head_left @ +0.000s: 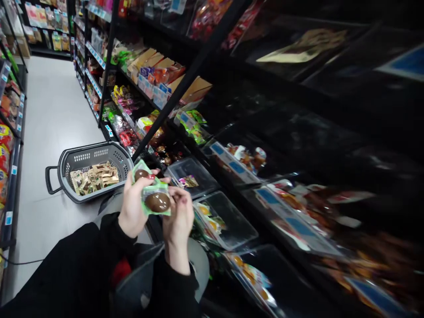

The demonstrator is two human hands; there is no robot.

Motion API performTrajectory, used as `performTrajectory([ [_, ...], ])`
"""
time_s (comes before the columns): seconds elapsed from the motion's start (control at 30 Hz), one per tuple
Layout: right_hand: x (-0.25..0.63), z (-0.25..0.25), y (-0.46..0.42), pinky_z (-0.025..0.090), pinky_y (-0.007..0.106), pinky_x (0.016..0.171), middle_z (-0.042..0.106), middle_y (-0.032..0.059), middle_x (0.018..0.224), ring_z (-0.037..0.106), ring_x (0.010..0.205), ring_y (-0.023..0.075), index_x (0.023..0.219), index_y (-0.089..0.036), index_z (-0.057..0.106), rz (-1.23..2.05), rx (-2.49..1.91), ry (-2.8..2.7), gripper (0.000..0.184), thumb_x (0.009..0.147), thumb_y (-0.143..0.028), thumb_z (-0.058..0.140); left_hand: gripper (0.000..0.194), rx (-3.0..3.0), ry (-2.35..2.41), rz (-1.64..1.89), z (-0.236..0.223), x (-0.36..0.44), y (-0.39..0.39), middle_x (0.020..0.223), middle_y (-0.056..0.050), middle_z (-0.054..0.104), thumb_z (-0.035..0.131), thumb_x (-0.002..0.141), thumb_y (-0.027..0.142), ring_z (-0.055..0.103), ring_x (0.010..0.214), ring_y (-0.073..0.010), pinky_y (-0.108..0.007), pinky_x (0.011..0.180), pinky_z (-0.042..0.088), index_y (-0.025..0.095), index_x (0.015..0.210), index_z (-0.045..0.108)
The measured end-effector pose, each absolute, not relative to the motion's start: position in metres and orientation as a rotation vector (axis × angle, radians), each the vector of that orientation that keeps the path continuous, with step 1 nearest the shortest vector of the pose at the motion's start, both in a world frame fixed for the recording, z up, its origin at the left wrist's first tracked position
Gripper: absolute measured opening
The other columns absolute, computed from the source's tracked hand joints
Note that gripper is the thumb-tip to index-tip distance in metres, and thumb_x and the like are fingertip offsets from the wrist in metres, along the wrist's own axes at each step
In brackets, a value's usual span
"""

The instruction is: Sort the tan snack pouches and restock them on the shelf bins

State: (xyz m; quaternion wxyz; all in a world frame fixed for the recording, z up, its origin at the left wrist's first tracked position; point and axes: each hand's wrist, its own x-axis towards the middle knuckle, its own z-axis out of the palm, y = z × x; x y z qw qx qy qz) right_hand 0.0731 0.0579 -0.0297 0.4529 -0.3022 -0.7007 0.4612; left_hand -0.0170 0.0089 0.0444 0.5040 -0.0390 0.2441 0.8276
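Observation:
Two vacuum-packed brown eggs in green-edged wrappers are held up in front of me. My left hand is closed on the packs, with its thumb over the upper packed egg. The nearer packed egg lies between both hands. My right hand has its fingers bent around the right edge of this pack, and some fingertips are hidden behind it. Just left of my hands, a grey shopping basket on the floor holds many small beige packets.
Along my right run black shelves with clear plastic bins of packaged snacks and blue price labels. A slanted black post stands ahead. The pale aisle floor stretches away, with another shelf on the left. A dark cable crosses the floor.

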Motion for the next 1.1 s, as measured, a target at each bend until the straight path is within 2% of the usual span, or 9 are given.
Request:
performTrajectory([
  [0.17,0.095,0.015,0.026,0.054,0.042,0.084,0.052,0.0120,0.118,0.057,0.107,0.0259,0.126,-0.024,0.051,0.765,-0.818,-2.054,0.057,0.076,-0.047,0.068,0.024,0.032,0.672,1.987,0.043,-0.011,0.004,0.092,-0.007,0.071,0.065,0.073,0.017,0.069,0.095,-0.0282,-0.041,0.084,0.052,0.018,0.095,0.055],
  [0.3,0.091,0.026,0.023,0.052,0.041,0.089,0.058,0.0105,0.118,0.059,0.108,0.0241,0.125,-0.025,0.052,0.859,-0.860,-2.033,0.052,0.077,-0.033,0.068,0.029,0.163,0.624,1.986,0.045,-0.006,-0.001,0.107,-0.006,0.068,0.065,0.076,0.017,0.063,0.110,-0.0275,-0.039,0.090,0.050,0.021,0.104,0.057],
  [0.43,0.099,0.017,0.027,0.054,0.033,0.060,0.066,0.0068,0.096,0.064,0.075,0.0202,0.110,-0.023,0.056,1.463,-0.706,-1.486,0.038,0.077,-0.043,0.057,0.030,0.166,0.499,1.845,0.052,-0.008,-0.007,0.112,-0.008,0.067,0.062,0.079,0.022,0.063,0.109,-0.0287,-0.041,0.084,0.054,0.023,0.109,0.058],
  [0.53,0.108,0.011,0.029,0.035,0.023,0.037,0.063,0.0069,0.080,0.051,0.051,0.0140,0.097,-0.020,0.060,1.879,-0.604,-1.051,0.042,0.078,-0.053,0.044,0.020,0.118,0.471,1.819,0.060,-0.012,-0.011,0.103,-0.007,0.069,0.058,0.080,0.021,0.065,0.105,-0.0280,-0.043,0.087,0.054,0.021,0.099,0.064],
  [0.7,0.115,0.008,0.027,0.010,0.018,0.031,0.053,0.0020,0.070,0.023,0.041,0.0061,0.079,-0.021,0.058,1.977,-0.560,-0.780,0.045,0.079,-0.060,0.036,0.017,0.077,0.475,1.900,0.067,-0.013,-0.014,0.091,-0.006,0.071,0.054,0.079,0.015,0.066,0.103,-0.0269,-0.049,0.097,0.049,0.018,0.090,0.068],
  [0.8,0.118,0.008,0.022,0.030,0.021,0.034,0.056,0.0044,0.077,0.042,0.046,0.0101,0.093,-0.023,0.056,1.650,-0.644,-1.011,0.045,0.081,-0.061,0.035,0.018,0.074,0.514,1.903,0.066,-0.014,-0.013,0.091,-0.006,0.072,0.054,0.079,0.015,0.066,0.103,-0.0265,-0.050,0.099,0.048,0.018,0.091,0.068],
  [0.9,0.125,0.011,0.016,0.050,0.032,0.049,0.060,0.0064,0.090,0.059,0.062,0.0179,0.109,-0.026,0.052,0.794,-0.734,-1.402,0.039,0.077,-0.048,0.055,0.018,0.086,0.552,1.926,0.063,-0.019,-0.012,0.092,-0.006,0.072,0.055,0.079,0.016,0.065,0.107,-0.0267,-0.048,0.100,0.047,0.018,0.093,0.067],
  [1.0,0.134,0.021,0.010,0.056,0.041,0.066,0.060,0.0104,0.102,0.063,0.084,0.0260,0.120,-0.029,0.051,-0.111,-0.772,-1.653,0.058,0.066,-0.027,0.071,0.018,0.092,0.575,1.950,0.061,-0.025,-0.011,0.094,-0.007,0.072,0.054,0.081,0.016,0.064,0.109,-0.0265,-0.045,0.098,0.049,0.018,0.093,0.067],
  [1.1,0.140,0.029,0.006,0.056,0.042,0.072,0.061,0.0126,0.105,0.063,0.091,0.0286,0.125,-0.027,0.050,-0.350,-0.797,-1.746,0.065,0.064,-0.023,0.073,0.019,0.074,0.583,1.957,0.061,-0.029,-0.010,0.093,-0.007,0.072,0.053,0.081,0.015,0.065,0.107,-0.0261,-0.045,0.096,0.051,0.017,0.094,0.067],
])
